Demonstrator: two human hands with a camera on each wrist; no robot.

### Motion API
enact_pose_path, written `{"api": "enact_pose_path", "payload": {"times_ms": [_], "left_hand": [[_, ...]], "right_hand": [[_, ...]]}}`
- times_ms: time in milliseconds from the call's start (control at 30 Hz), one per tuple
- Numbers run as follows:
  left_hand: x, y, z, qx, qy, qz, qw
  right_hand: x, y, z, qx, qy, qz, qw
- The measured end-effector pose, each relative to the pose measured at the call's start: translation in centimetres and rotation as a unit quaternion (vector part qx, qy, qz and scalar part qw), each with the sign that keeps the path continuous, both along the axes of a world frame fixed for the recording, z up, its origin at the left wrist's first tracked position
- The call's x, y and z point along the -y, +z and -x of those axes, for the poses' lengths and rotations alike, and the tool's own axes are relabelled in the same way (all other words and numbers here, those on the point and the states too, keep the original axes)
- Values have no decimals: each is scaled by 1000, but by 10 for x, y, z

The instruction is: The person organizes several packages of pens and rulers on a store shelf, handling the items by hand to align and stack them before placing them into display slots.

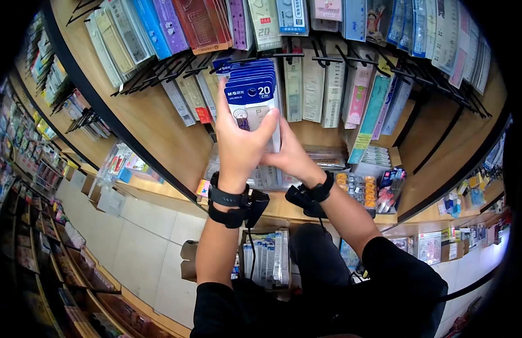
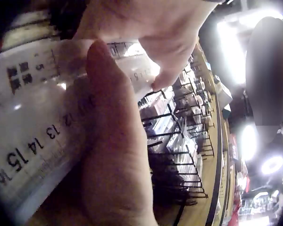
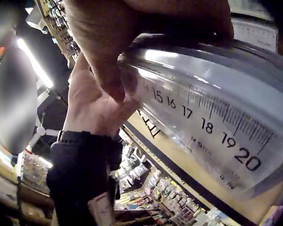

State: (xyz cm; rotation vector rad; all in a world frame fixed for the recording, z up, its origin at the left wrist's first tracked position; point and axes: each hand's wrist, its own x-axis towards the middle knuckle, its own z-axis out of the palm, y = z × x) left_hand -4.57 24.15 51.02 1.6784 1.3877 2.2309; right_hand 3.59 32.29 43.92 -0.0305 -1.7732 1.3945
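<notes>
A stack of packaged clear rulers [image 1: 254,101] with blue "20 cm" header cards is held upright between both hands, its top close to the black hooks. My left hand [image 1: 237,145] grips its left side, thumb across the front and fingers along the edge. From the lower right my right hand [image 1: 294,155] holds the stack near its bottom end. The left wrist view shows the left thumb [image 2: 115,136] lying over the printed ruler face [image 2: 33,127]. In the right wrist view the right fingers [image 3: 106,56] curl over the glossy wrapped rulers [image 3: 203,108], their scale ending at 20.
More rulers [image 1: 312,93] hang in rows on black hooks [image 1: 328,59] around the stack. Below, a wooden shelf [image 1: 278,203] carries boxes of small goods [image 1: 356,188]. An open carton [image 1: 266,259] of packaged items stands on the floor by the person's leg [image 1: 317,253].
</notes>
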Motion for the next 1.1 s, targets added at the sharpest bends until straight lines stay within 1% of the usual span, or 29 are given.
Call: {"api": "enact_pose_path", "payload": {"times_ms": [33, 67, 100, 133, 167, 233, 267, 300, 367, 433, 500, 533, 600, 733, 767, 833, 900, 933, 1000, 1100], "left_hand": [[-2, 5, -6, -4, 0, -1, 1000], [-4, 8, -13, -25, 81, -52, 995], [-5, 12, -17, -46, 162, -102, 981], [-5, 15, -19, -46, 161, -101, 981], [-4, 18, -21, -35, 174, -75, 981], [-6, 23, -23, -17, 198, -20, 980], [-15, 15, -15, -12, 204, -33, 978], [-22, 7, -4, -14, 200, -46, 979], [-22, 12, -8, -2, 188, -29, 982], [-22, 12, -12, -17, 183, -33, 982], [-21, 15, -15, -32, 223, -29, 974], [-23, 17, -13, -31, 234, -36, 971], [-20, 15, -19, -30, 248, -26, 968], [-22, 18, -22, -31, 280, -18, 959], [-25, 18, -24, -32, 292, -15, 956], [-31, 17, -21, -28, 276, -13, 961], [-37, 11, -15, -48, 294, -16, 954], [-38, 11, -12, -50, 294, -17, 954], [-41, 10, -8, -79, 324, -30, 942], [-44, 9, -7, -73, 326, -54, 941]], "right_hand": [[2, 1, 0, -4, 0, -1, 1000], [7, 2, -1, 2, -26, -11, 1000], [10, 2, -2, 10, -52, -19, 998], [14, 3, 0, 8, -101, -56, 993], [19, 5, -1, 8, -102, -53, 993], [31, 11, -4, 8, -118, 26, 993], [27, 6, -2, 8, -141, -3, 990], [23, 2, 2, 3, -146, 4, 989], [16, -3, 7, 58, -224, -60, 971], [10, -6, 11, 37, -218, -53, 974], [5, -13, 16, 28, -226, -95, 969], [5, -11, 15, 24, -226, -90, 970], [7, -7, 11, 40, -167, -39, 984], [9, -5, 6, 34, -143, -32, 989], [6, -6, 8, 36, -132, -13, 991], [-2, -9, 12, 37, -122, 8, 992], [-10, -11, 18, 13, -102, 13, 995], [-12, -10, 19, 11, -102, 13, 995], [-14, -10, 20, 23, -119, -8, 993], [-17, -5, 20, 24, -112, -14, 993]]}}
